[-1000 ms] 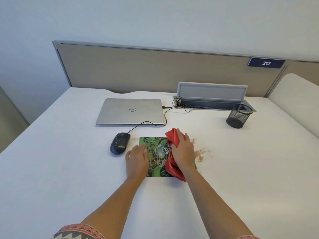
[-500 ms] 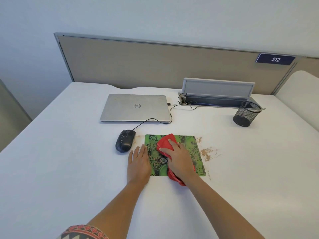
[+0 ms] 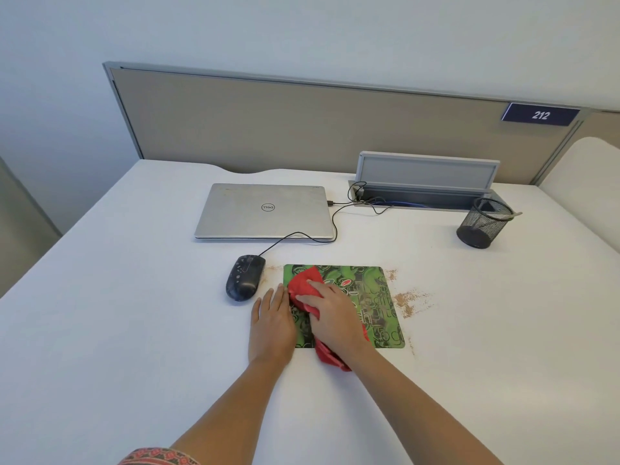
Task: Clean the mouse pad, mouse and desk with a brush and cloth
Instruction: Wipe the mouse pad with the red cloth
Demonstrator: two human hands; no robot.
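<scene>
Pressing red cloth [image 3: 303,290] on mouse pad [image 3: 365,297], right hand [image 3: 332,317]; left hand [image 3: 271,325] flat; sign [image 3: 540,114] "212".

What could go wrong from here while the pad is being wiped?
The brown crumbs lie on the desk right beside the mouse pad, so the red cloth under the right hand may drag them back on. The left hand pins only the left edge, so the pad might skid.

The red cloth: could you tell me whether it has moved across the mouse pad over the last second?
Yes. The cloth, under the right hand, has slid from the mouse pad's middle toward its left edge, nearer the mouse.
</scene>
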